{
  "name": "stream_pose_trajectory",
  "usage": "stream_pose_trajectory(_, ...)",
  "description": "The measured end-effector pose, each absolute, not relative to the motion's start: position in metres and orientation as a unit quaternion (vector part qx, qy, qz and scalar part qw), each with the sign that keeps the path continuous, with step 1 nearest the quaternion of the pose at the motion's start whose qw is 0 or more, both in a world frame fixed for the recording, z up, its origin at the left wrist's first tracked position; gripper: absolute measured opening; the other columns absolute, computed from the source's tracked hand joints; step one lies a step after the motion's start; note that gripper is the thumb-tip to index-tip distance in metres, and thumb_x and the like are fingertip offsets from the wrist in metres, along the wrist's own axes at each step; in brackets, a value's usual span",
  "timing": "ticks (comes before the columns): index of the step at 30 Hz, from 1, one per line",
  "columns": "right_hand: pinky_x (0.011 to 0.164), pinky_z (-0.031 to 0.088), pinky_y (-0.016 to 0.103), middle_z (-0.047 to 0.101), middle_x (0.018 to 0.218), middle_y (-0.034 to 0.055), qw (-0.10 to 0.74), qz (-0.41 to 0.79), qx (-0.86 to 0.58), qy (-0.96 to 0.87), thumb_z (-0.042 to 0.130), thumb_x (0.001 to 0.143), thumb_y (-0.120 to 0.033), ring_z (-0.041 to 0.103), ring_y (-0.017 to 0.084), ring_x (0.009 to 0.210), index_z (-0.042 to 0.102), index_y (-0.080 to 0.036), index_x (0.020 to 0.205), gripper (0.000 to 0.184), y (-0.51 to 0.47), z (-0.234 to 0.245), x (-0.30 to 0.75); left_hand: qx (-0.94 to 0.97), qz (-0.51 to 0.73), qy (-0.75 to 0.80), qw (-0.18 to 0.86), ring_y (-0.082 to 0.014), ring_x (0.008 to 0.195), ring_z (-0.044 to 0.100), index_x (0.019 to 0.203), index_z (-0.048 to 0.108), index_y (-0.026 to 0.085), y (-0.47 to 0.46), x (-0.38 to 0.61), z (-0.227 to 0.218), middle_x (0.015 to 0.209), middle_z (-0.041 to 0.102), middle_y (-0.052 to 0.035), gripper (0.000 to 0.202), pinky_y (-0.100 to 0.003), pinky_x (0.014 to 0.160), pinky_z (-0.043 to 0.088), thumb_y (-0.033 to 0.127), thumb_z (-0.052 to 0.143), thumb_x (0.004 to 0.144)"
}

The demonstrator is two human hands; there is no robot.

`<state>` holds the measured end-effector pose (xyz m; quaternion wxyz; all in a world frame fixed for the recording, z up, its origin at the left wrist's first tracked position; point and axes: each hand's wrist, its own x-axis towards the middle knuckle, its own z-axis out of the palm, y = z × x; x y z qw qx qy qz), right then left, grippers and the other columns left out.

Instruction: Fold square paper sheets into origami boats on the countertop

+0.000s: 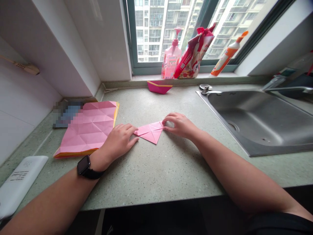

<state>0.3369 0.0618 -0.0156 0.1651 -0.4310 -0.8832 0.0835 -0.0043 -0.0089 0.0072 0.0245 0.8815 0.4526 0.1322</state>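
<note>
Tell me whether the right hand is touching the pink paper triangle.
Touching: the head view shows the right hand with its fingertips on the right corner of the pink paper triangle.

Steel sink (pixel 256 122), pink soap dispenser (pixel 171 55)

Between my right hand (pixel 179 125) and the steel sink (pixel 259 122), I have speckled countertop (pixel 156 176) to pass over. The creased pink paper sheet (pixel 89 127) lies just left of my left hand (pixel 119 142); a folded pink paper boat (pixel 159 87) sits farther ahead.
</note>
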Motion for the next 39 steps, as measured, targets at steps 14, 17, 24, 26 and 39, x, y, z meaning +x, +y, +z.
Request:
stream_pose_trajectory(14,0.099,0.056,0.047,0.079,0.12,0.0091,0.16,0.079,-0.413,-0.893,0.081,0.101,-0.037,0.074,0.029,0.112,0.082,-0.029,0.109,0.011,0.061,-0.014,0.337,0.877,0.167,0.445,0.074,-0.0234,0.098,0.073,0.105,0.077,0.019,-0.004,-0.008,0.008,0.112,0.078,-0.0075,0.005,-0.037,0.087,0.057,0.023,0.074,0.105)
stream_pose_trajectory(17,0.099,0.057,0.047,0.079,0.119,0.0089,0.166,0.081,-0.41,-0.893,0.08,0.101,-0.036,0.073,0.029,0.111,0.083,-0.029,0.109,0.011,0.062,-0.016,0.337,0.886,0.158,0.433,0.054,-0.0241,0.099,0.072,0.102,0.079,0.021,-0.002,-0.006,0.004,0.114,0.079,-0.0074,0.006,-0.038,0.089,0.057,0.026,0.078,0.103)
stream_pose_trajectory(24,0.098,0.057,0.047,0.08,0.118,0.009,0.171,0.082,-0.403,-0.895,0.081,0.101,-0.036,0.073,0.028,0.109,0.084,-0.029,0.109,0.011,0.063,-0.019,0.336,0.901,0.147,0.408,0.029,-0.0235,0.095,0.072,0.1,0.079,0.022,0.001,-0.001,-0.001,0.107,0.08,-0.0063,0.013,-0.035,0.083,0.055,0.03,0.073,0.108)
stream_pose_trajectory(26,0.099,0.057,0.047,0.08,0.119,0.0091,0.168,0.084,-0.4,-0.897,0.081,0.101,-0.036,0.073,0.028,0.11,0.084,-0.029,0.111,0.013,0.063,-0.017,0.337,0.905,0.138,0.403,0.021,-0.0236,0.094,0.072,0.101,0.079,0.021,0.001,-0.001,-0.001,0.106,0.08,-0.0063,0.016,-0.035,0.08,0.054,0.031,0.069,0.11)
stream_pose_trajectory(39,0.099,0.056,0.046,0.08,0.123,0.01,0.148,0.074,-0.41,-0.897,0.084,0.101,-0.04,0.073,0.03,0.115,0.085,-0.03,0.118,0.019,0.062,-0.015,0.335,0.9,0.163,0.405,0.02,-0.0219,0.094,0.075,0.11,0.08,0.022,0.0,-0.006,0.002,0.112,0.083,-0.006,0.024,-0.031,0.074,0.053,0.033,0.06,0.116)
